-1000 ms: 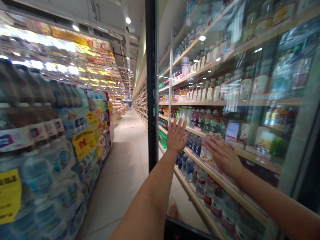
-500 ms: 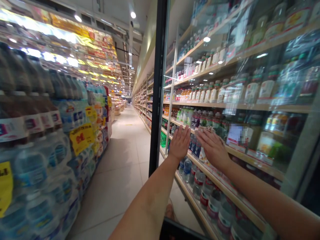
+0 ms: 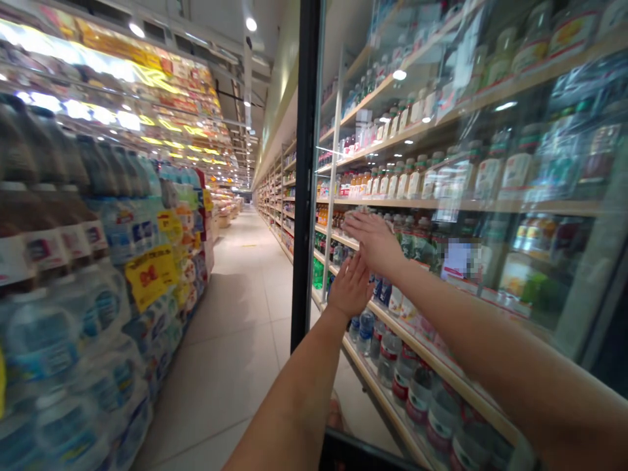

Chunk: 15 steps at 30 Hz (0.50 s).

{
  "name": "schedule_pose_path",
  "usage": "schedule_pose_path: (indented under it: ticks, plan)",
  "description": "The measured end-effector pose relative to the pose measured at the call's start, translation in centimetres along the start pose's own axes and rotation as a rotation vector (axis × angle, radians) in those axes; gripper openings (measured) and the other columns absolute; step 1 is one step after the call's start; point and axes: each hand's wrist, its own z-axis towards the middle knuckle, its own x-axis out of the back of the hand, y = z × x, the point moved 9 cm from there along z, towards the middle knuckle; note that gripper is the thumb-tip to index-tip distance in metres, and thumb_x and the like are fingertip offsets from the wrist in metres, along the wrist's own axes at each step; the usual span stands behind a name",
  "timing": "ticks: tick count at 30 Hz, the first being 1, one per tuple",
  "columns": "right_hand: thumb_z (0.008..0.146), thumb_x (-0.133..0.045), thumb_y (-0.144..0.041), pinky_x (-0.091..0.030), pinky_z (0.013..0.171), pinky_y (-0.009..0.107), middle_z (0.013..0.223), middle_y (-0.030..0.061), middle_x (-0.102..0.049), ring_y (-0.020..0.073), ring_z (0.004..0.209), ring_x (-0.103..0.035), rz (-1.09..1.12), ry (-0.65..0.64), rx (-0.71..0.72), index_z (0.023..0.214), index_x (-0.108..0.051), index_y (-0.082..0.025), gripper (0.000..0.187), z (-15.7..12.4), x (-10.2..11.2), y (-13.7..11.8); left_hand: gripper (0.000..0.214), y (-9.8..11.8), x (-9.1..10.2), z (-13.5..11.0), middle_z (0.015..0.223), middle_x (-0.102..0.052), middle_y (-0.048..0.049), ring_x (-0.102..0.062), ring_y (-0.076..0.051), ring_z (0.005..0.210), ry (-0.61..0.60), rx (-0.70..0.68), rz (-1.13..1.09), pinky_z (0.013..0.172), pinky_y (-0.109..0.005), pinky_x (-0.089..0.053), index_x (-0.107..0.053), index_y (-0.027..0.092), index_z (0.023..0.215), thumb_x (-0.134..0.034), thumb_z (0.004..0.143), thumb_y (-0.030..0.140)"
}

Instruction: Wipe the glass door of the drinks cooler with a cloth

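Observation:
A glass cooler door (image 3: 490,216) with a black edge frame (image 3: 304,176) fills the right half of the view. My left hand (image 3: 349,286) lies flat and open against the glass near that edge, fingers spread upward. My right hand (image 3: 373,241) is also open, palm on the glass just above the left hand, fingers pointing left. Behind the glass are shelves (image 3: 471,204) packed with drink bottles (image 3: 417,175). Neither hand holds anything.
Stacked packs of bottled water (image 3: 73,340) with yellow price tags (image 3: 147,276) line the left side. A tiled aisle (image 3: 240,307) runs straight ahead between them and the coolers. A dark cart edge (image 3: 363,454) sits at the bottom.
My right hand has slid left and upward across the glass, crossing over the left hand. The left hand has stayed near the door's edge. The view has shifted a little.

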Motion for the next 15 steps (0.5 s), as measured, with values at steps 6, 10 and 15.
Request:
schedule_pose_path:
  ticks: [6,10,15]
  plan:
    - [0.093,-0.048,-0.005,-0.028,0.125,0.048,0.152,0.0038,-0.054,0.0215,0.149,-0.039,-0.005,-0.146,0.129,0.139,-0.063,-0.022,0.051,2.8,-1.5,-2.8,0.034,-0.3,-0.5,-0.3,0.118,-0.074,-0.0156,-0.064,-0.032,0.125,-0.051,0.031,-0.045,0.118,-0.052,-0.042,-0.068,0.013,0.121,-0.057,0.095,0.032]
    - [0.093,-0.052,-0.008,-0.028,0.125,0.051,0.15,0.0024,-0.056,0.0208,0.147,-0.043,-0.055,-0.14,0.204,0.136,-0.065,-0.027,0.049,2.4,-0.1,-1.7,0.045,-0.3,-0.5,-0.1,0.136,-0.066,-0.0174,-0.054,-0.031,0.138,-0.076,0.033,-0.031,0.121,-0.05,-0.037,-0.06,0.011,0.136,-0.054,0.096,0.031]
    - [0.092,-0.049,-0.01,-0.028,0.123,0.057,0.156,0.0055,-0.05,0.0264,0.148,-0.04,-0.206,0.262,-0.06,0.146,-0.055,-0.024,0.056,0.1,8.0,6.4,0.062,-0.2,-0.1,0.2,0.157,-0.048,-0.0162,-0.031,-0.027,0.154,-0.102,0.029,-0.023,0.125,-0.046,-0.028,-0.036,0.008,0.156,-0.047,0.099,0.03]
